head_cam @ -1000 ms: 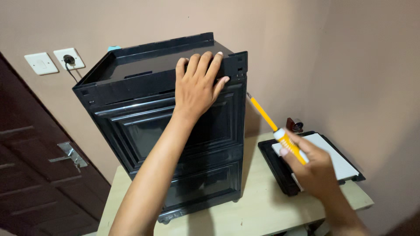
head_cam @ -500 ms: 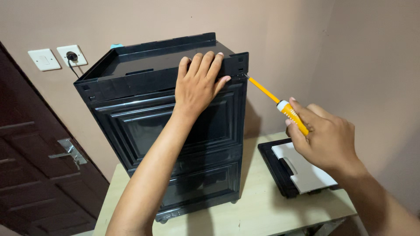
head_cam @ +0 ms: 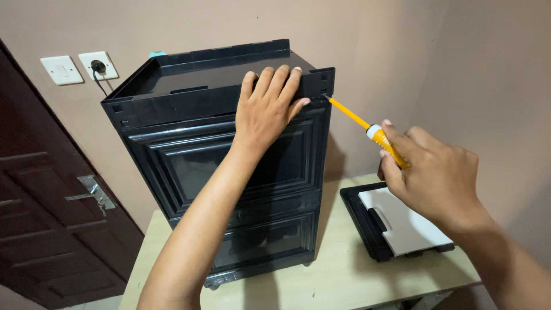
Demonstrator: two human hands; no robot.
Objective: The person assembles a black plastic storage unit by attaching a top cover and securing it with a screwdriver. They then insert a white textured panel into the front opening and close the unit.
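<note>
On one table (head_cam: 344,281), one black cabinet (head_cam: 229,172), one yellow screwdriver (head_cam: 367,129), two hands.

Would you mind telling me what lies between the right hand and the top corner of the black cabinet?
In the head view, only the yellow screwdriver spans it: the right hand holds the handle, and the tip meets the black cabinet at that corner.

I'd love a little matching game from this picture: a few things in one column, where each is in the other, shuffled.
Things:
1. left hand
2. yellow-handled screwdriver
3. flat black tray with a white panel
4. white wall socket with a black plug

Places:
A. lying on the pale wooden table
B. on the wall, left of the cabinet
C. in the right hand, tip at the cabinet's top corner
D. flat on the tall black plastic cabinet

Pairs: 1-D, 2-C, 3-A, 4-B
</note>
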